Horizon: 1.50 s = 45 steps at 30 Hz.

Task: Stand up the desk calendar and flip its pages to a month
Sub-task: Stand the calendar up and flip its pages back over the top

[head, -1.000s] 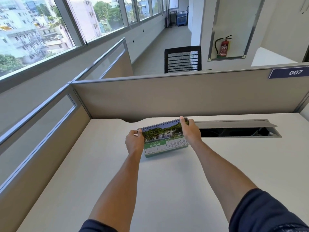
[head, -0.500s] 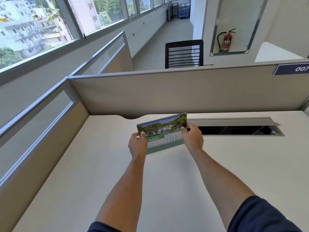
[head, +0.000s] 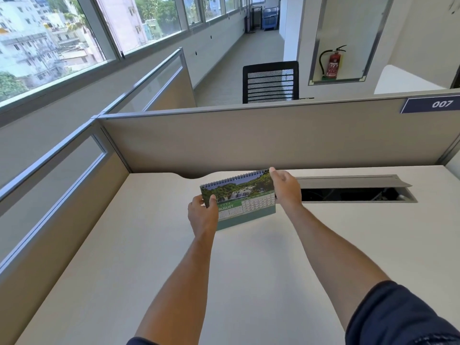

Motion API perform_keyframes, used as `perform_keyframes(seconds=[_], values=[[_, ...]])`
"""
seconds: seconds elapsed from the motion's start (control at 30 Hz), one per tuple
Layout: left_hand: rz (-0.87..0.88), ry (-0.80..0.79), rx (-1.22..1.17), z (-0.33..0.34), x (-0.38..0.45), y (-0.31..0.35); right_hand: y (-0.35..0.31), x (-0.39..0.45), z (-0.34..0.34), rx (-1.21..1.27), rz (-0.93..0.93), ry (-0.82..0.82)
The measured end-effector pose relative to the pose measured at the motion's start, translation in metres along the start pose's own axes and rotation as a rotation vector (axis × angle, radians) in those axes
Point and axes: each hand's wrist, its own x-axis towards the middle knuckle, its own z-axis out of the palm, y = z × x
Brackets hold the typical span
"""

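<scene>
The desk calendar (head: 245,195) stands tilted on the pale desk (head: 249,270), spiral binding on top. Its front page shows a waterfall photo above a green AUGUST date grid. My left hand (head: 202,212) pinches the page's left edge between thumb and fingers. My right hand (head: 285,188) grips the calendar's right edge, fingertips up at the top corner by the spiral. The calendar's back side and its base are hidden from me.
An open cable tray (head: 353,190) with a raised lid is cut into the desk right of the calendar. Beige partition panels (head: 273,138) close off the back and left. A black mesh chair (head: 270,82) stands beyond the partition.
The calendar has been raised from a flatter lie to a steeper standing tilt. My right hand moved from its top edge down its right side and back up to the top corner.
</scene>
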Motion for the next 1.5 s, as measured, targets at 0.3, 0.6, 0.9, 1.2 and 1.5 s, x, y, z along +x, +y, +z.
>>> perform_keyframes(seconds=[0.3,0.6,0.9,1.2,1.5], values=[[-0.055,-0.032,-0.069,0.003,0.008,0.001,-0.013,0.016,-0.004,-0.042,0.102,-0.021],[-0.047,-0.030,-0.057,0.000,0.013,-0.003,-0.025,0.013,0.006,-0.150,0.155,0.025],[-0.043,-0.034,-0.061,-0.001,0.015,-0.005,-0.024,0.018,0.008,-0.135,0.136,-0.017],[-0.040,-0.037,-0.071,-0.001,0.013,-0.005,-0.030,0.012,0.009,-0.209,0.182,0.009],[-0.045,-0.038,-0.070,0.000,0.014,-0.006,-0.031,0.012,0.018,-0.159,0.162,0.033]])
